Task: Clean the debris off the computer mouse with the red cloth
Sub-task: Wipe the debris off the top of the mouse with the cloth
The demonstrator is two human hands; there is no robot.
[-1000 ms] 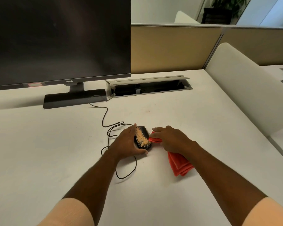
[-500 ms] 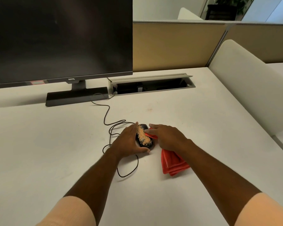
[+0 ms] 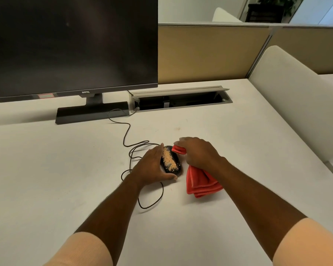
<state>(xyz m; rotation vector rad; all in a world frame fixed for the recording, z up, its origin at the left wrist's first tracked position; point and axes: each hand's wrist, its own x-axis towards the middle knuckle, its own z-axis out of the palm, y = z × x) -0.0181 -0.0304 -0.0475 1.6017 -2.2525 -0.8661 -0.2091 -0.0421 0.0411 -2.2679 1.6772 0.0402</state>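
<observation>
A black wired computer mouse (image 3: 175,166) lies on the white desk (image 3: 46,169), its top strewn with tan crumbs of debris (image 3: 168,160). My left hand (image 3: 152,167) cups the mouse from its left side and near end, thumb against the front. My right hand (image 3: 198,153) grips a folded red cloth (image 3: 200,181); one end sticks out by the mouse's far right corner, the rest hangs onto the desk under my wrist. The cloth's tip is beside the mouse, just off the debris.
The mouse cable (image 3: 131,150) loops on the desk left of and below the mouse. A dark monitor (image 3: 71,45) stands on its base (image 3: 92,114) at the back left. An open cable tray (image 3: 181,100) sits behind. A white divider (image 3: 296,104) rises at right.
My right hand has lifted a little with the cloth, and its far end now pokes out beside the mouse's far corner. My left hand still holds the mouse. The debris is unchanged.
</observation>
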